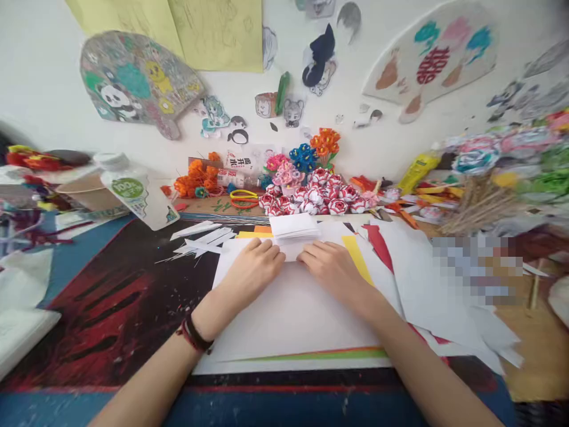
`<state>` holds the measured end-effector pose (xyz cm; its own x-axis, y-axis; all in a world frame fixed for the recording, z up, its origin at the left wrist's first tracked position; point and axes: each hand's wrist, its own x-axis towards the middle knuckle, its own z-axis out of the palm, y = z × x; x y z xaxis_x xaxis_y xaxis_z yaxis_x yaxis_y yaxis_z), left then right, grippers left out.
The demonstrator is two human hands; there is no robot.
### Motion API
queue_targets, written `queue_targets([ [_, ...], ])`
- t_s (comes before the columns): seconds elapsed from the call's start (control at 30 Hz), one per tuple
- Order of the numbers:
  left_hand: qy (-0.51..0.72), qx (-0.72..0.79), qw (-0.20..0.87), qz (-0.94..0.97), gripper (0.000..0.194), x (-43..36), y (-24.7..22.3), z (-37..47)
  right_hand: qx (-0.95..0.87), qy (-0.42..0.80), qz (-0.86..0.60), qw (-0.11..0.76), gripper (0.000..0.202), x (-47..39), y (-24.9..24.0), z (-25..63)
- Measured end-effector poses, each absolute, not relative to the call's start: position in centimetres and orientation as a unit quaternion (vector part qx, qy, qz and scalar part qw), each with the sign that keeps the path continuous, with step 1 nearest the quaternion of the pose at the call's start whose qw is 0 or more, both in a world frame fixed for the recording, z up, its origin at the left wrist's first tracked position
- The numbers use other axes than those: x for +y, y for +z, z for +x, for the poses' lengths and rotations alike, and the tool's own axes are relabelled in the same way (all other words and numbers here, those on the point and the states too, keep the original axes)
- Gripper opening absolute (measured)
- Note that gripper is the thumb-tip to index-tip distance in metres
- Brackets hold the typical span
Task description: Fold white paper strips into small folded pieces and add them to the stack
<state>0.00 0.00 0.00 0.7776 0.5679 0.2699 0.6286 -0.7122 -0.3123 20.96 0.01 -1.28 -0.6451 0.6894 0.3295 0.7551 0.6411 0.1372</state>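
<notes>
Above a stack of large white paper sheets point(293, 314), the left hand point(255, 264) and right hand point(331, 267) grip the near edge of a small folded white paper point(294, 228) with curled fingers. Narrow white paper strips point(204, 239) lie left of the stack; red-and-white paper roses point(317, 196) cluster beyond it.

A small folded white paper piece point(295, 229), its thin layers stacked and its far edge slightly raised, lies between and just beyond the hands point(272, 256), over the upper part of large flat white paper sheets point(293, 314).
</notes>
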Motion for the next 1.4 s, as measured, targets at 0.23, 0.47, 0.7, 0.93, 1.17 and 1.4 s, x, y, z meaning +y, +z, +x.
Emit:
queue_targets([
  [0.23,-0.059,-0.297,0.205,-0.931,0.017,-0.1,0.4,-0.6,-0.913,-0.106,-0.379,0.111,0.014,-0.2,-1.0,21.6],
  [0.47,-0.065,-0.281,0.199,-0.936,0.018,-0.3,0.2,-0.7,-0.911,-0.062,-0.389,0.121,0.019,-0.5,-0.5,21.9],
  [0.7,-0.074,-0.289,0.197,-0.934,0.011,-0.6,-0.5,0.4,-0.905,-0.069,-0.399,0.131,0.016,-0.5,-1.2,21.0],
  [0.93,-0.082,-0.284,0.202,-0.934,0.016,-0.4,-0.9,1.1,-0.902,-0.082,-0.397,0.148,0.014,-0.2,-1.7,20.6],
  [1.17,-0.166,-0.393,0.065,-0.902,0.021,-0.5,-1.6,1.1,-0.888,-0.012,-0.41,0.207,0.016,-0.6,-1.8,20.1],
  [1.4,-0.256,-0.424,-0.127,-0.86,0.017,-0.2,-0.7,0.4,-0.868,0.062,-0.407,0.279,0.014,-0.6,-1.5,20.4],
])
